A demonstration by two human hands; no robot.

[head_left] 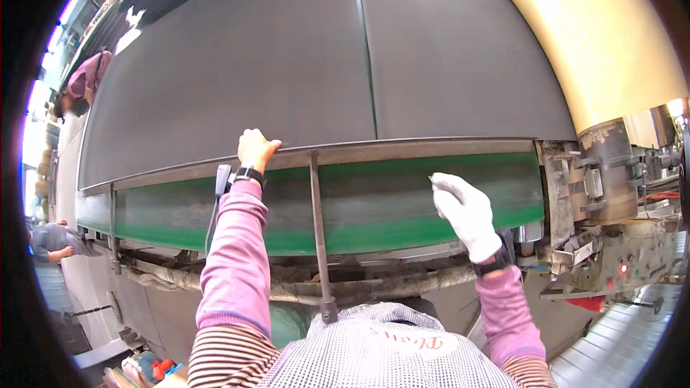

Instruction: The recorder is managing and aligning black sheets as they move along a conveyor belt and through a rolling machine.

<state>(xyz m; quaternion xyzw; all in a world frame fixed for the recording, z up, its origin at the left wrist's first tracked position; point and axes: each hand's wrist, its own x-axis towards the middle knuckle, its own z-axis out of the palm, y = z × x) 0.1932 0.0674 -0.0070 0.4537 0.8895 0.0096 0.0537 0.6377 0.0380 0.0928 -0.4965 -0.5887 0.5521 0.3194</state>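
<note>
Presently, the near edge of the dark grey panel (237, 79), seen beyond the green belt (402, 187), is touched by the bare left hand (257, 149), fingers partly curled; whether it is gripped cannot be told. Over the belt's right part, the gloved right hand (464, 210) is held narrow, any contents hidden.

Fisheye view from the wearer's head, facing down and forward, apron (359, 356) close below, hands (465, 210) farther out
</note>
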